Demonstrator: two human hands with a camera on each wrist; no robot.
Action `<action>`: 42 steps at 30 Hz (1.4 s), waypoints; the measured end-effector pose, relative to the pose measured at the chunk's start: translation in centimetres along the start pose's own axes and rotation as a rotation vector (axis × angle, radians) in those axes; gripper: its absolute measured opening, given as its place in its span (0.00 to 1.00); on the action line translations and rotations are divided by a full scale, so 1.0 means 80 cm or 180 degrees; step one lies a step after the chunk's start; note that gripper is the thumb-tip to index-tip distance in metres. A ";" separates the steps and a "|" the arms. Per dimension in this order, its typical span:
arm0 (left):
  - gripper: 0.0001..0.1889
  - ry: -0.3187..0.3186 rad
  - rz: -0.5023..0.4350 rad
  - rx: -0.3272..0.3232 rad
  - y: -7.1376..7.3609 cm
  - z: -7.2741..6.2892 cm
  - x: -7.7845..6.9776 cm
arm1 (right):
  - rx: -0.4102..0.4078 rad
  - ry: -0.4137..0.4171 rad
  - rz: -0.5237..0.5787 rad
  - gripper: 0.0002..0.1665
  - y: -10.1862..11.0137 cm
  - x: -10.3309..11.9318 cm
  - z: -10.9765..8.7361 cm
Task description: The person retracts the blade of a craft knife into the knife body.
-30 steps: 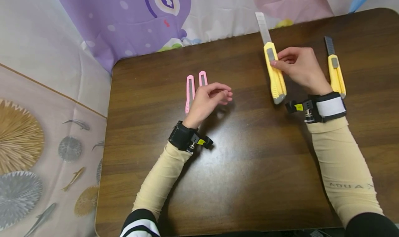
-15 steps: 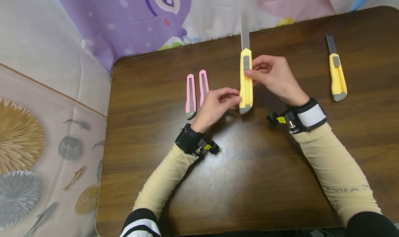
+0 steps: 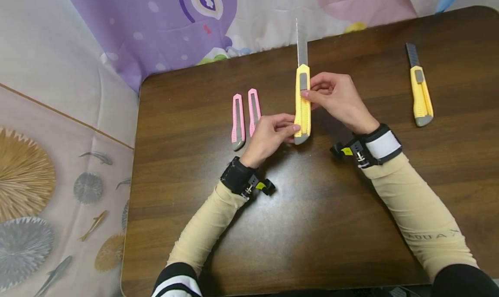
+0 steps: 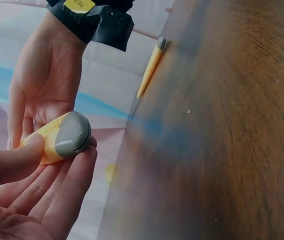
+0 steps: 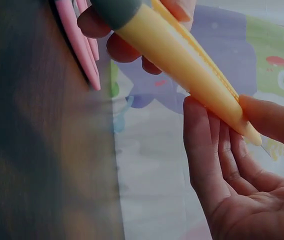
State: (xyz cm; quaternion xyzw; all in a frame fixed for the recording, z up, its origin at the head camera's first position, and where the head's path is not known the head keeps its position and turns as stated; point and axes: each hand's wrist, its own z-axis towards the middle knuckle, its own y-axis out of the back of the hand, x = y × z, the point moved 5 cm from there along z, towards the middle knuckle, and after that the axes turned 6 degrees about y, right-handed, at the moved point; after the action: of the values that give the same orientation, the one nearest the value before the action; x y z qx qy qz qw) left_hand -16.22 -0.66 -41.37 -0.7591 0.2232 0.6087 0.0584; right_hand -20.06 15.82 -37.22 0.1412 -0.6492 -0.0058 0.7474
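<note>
A yellow utility knife point(image 3: 303, 110) with a grey slider and a long extended blade is held up between both hands, blade pointing away from the person. My left hand point(image 3: 269, 136) pinches its lower end near the grey cap, thumb on top, as the left wrist view shows. Higher up, beside the slider, my right hand point(image 3: 341, 99) grips the handle between thumb and fingers; the right wrist view shows the handle's yellow side point(image 5: 182, 60). Two pink utility knives lie left of my left hand: one pink knife point(image 3: 238, 121) in full view, the other pink knife point(image 3: 254, 108) partly hidden by that hand.
Another yellow utility knife point(image 3: 421, 93), its dark blade out, lies at the right of the brown wooden table point(image 3: 312, 227). A patterned curtain point(image 3: 269, 19) hangs along the far edge. Patterned cloth point(image 3: 66, 188) lies beyond the left edge.
My right hand has brought the yellow utility knife left to the middle, away from the other yellow knife. My left hand, earlier holding nothing, has taken hold of its lower end.
</note>
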 end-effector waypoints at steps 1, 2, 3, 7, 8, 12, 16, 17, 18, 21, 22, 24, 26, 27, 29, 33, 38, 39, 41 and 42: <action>0.14 -0.0002 0.0010 0.0001 0.000 0.000 0.000 | 0.0001 0.0008 0.0006 0.15 0.000 0.001 0.000; 0.14 -0.0012 0.0018 0.0003 0.000 0.000 0.000 | 0.0002 0.0020 -0.0001 0.15 0.000 0.002 0.000; 0.14 -0.0022 0.0023 0.0003 0.000 0.000 0.000 | 0.0003 0.0028 -0.0014 0.16 0.000 0.002 0.000; 0.14 -0.0051 0.0050 0.0003 -0.001 0.000 0.001 | 0.0002 0.0064 -0.0071 0.18 0.000 0.005 0.000; 0.14 -0.0061 0.0049 0.0000 -0.002 0.000 0.001 | 0.0004 0.0067 -0.0092 0.19 0.000 0.005 0.000; 0.14 -0.0106 0.0089 -0.0013 -0.003 0.000 0.001 | -0.0005 0.0073 -0.0194 0.18 0.000 0.005 -0.001; 0.13 -0.0152 0.0179 0.0001 -0.007 -0.001 0.003 | -0.0157 0.0169 -0.0295 0.16 0.002 0.006 -0.002; 0.13 -0.0164 0.0204 0.0008 -0.008 -0.001 0.003 | -0.0213 0.0200 -0.0313 0.16 0.004 0.007 -0.002; 0.13 -0.0176 0.0224 0.0015 -0.009 -0.001 0.003 | -0.0274 0.0231 -0.0342 0.16 0.005 0.007 -0.002; 0.13 -0.0213 0.0282 0.0036 -0.011 -0.001 0.004 | -0.0401 0.0298 -0.0427 0.16 0.008 0.007 -0.002; 0.13 -0.0223 0.0295 0.0041 -0.011 -0.001 0.004 | -0.0424 0.0307 -0.0447 0.16 0.009 0.007 -0.002; 0.13 -0.0243 0.0310 0.0045 -0.012 -0.001 0.004 | -0.0451 0.0310 -0.0493 0.17 0.010 0.007 -0.003; 0.14 -0.0252 0.0329 0.0046 -0.013 -0.001 0.004 | -0.0478 0.0320 -0.0510 0.18 0.011 0.007 -0.003; 0.14 -0.0255 0.0337 0.0046 -0.013 0.000 0.004 | -0.0494 0.0327 -0.0505 0.18 0.012 0.007 -0.003; 0.14 -0.0268 0.0348 0.0032 -0.013 0.000 0.004 | -0.0533 0.0350 -0.0505 0.18 0.012 0.007 -0.002; 0.14 -0.0247 0.0369 0.0009 -0.012 0.000 0.006 | -0.0582 0.0369 -0.0532 0.17 0.012 0.006 -0.002; 0.14 -0.0210 0.0392 -0.0020 -0.013 -0.001 0.007 | -0.0578 0.0422 -0.0597 0.15 0.013 0.007 -0.003; 0.14 -0.0214 0.0397 -0.0028 -0.013 -0.001 0.007 | -0.0579 0.0458 -0.0641 0.15 0.013 0.008 -0.003; 0.15 -0.0214 0.0393 -0.0044 -0.014 -0.001 0.007 | -0.0593 0.0534 -0.0736 0.14 0.012 0.009 -0.003; 0.15 -0.0212 0.0389 -0.0052 -0.014 -0.001 0.007 | -0.0600 0.0568 -0.0786 0.13 0.012 0.010 -0.003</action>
State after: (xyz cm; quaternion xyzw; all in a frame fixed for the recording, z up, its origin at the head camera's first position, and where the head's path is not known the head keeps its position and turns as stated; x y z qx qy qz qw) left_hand -15.58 0.14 -42.11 -0.7238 0.2621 0.6379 0.0222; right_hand -19.83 16.66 -36.24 0.1491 -0.5545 -0.1457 0.8056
